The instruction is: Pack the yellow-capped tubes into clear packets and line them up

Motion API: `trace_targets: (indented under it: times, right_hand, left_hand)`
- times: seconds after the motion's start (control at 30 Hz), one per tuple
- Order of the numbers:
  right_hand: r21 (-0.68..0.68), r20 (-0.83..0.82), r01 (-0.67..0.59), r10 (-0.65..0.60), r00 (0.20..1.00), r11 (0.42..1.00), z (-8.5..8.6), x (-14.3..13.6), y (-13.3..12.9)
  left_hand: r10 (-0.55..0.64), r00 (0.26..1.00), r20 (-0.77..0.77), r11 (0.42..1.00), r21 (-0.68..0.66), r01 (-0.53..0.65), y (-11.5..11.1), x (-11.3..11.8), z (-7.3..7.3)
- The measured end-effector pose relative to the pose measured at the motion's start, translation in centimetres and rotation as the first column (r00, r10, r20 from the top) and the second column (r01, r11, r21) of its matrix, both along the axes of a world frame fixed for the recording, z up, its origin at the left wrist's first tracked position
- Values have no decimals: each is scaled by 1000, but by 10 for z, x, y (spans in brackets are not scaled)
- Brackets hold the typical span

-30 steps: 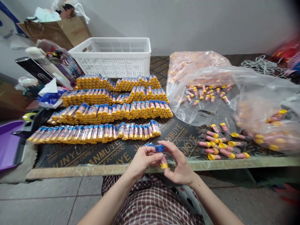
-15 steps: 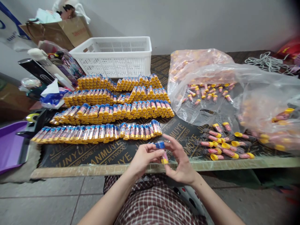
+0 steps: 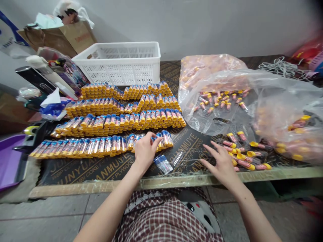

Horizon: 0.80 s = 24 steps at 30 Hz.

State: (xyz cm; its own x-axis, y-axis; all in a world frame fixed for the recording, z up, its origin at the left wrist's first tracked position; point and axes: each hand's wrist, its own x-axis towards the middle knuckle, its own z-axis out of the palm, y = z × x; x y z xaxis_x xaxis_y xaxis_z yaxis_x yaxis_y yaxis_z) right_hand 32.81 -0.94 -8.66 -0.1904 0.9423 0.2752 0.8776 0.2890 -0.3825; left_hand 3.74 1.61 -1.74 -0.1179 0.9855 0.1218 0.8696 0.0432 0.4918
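My left hand (image 3: 145, 149) reaches over the front row of small tubes (image 3: 101, 145), which have blue tops and yellow ends. Its fingers curl down among them, thumb to the right, and hide whatever lies between them. My right hand (image 3: 223, 164) is open and holds nothing, fingers spread to the left, just beside a loose heap of pink-filled clear tubes with yellow caps (image 3: 246, 166). Between my hands lies a small stack of flat printed film sleeves (image 3: 163, 164), blue and clear, with a clear strip (image 3: 178, 158) next to it.
Several stacked rows of finished-looking tubes (image 3: 121, 119) lie behind the front row. A white plastic crate (image 3: 118, 72) stands at the back. Clear bags (image 3: 212, 64) of pink tubes spread on the right. Bottles (image 3: 37, 79) and a purple dustpan (image 3: 11, 161) are at left.
My hands have parted. The left has moved left and away from me to the front row; the right has moved right, towards the loose tubes. The blue-topped tube held before is out of sight.
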Motion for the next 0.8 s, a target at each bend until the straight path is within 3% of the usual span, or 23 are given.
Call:
trace_targets:
  times: [0.1,0.23,0.3,0.4,0.5,0.7,0.8]
  right_hand:
    - [-2,260,112,-108,960,994,-21,29,6]
    - [84,284,70,-91,955,994,-27,38,12]
    - [107,201,30,-51,978,994,-22,30,14]
    - [21,-53,-29,30,998,999,-10,10,11]
    - [-67,-250,-65,47,967,996,1,-12,4]
    - [-108,-453,-30,-23,891,994,19,-46,-10]
    - [-76,-576,8,-50,816,997,27,-56,-16]
  left_hand:
    - [-81,995,-58,989,-126,73,-28,-3,-11]
    - [-121,987,-105,960,-267,89,-49,-4,-35]
    - [-94,992,-81,964,-256,70,-51,-2,-42]
    - [-69,997,-28,971,-231,60,-51,1,-45]
    - [-67,998,-2,976,-210,65,-52,1,-46]
    - [-50,999,18,982,-181,52,-57,1,-46]
    - [10,987,160,993,-114,9,-59,3,-41]
